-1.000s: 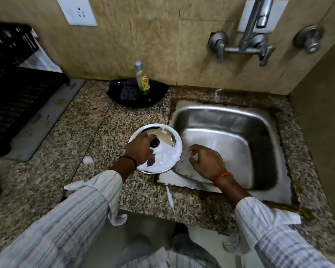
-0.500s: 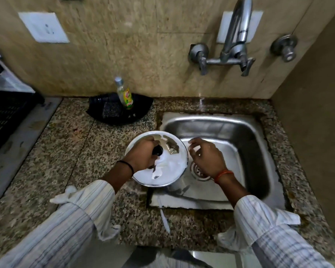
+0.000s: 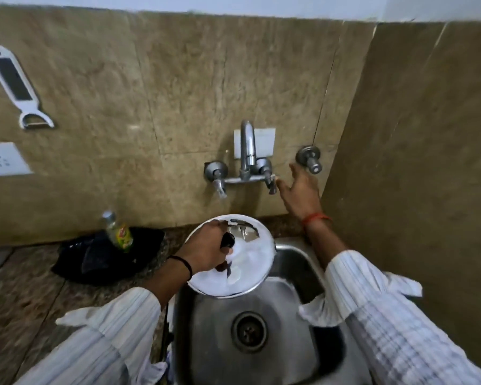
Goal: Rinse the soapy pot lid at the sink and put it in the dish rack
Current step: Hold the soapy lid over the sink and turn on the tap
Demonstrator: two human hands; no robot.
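Observation:
My left hand (image 3: 206, 250) grips the black knob of the steel pot lid (image 3: 245, 269), which is covered in white foam and held over the back left of the steel sink (image 3: 289, 343). My right hand (image 3: 299, 191) is raised to the wall, fingers spread, just right of the tap's right handle (image 3: 270, 184) and below a separate wall valve (image 3: 310, 159). The tap spout (image 3: 247, 143) rises above the lid; no water is running. The dish rack is out of view.
A dish-soap bottle (image 3: 117, 232) stands on a black tray (image 3: 106, 259) on the granite counter (image 3: 25, 295) left of the sink. A white peeler (image 3: 17, 87) hangs on the tiled wall, above a socket (image 3: 0, 159). A side wall closes the right.
My left hand has carried the lid from the counter edge to over the sink. My right hand has risen out of the basin to the tap's right handle. The view has tilted up.

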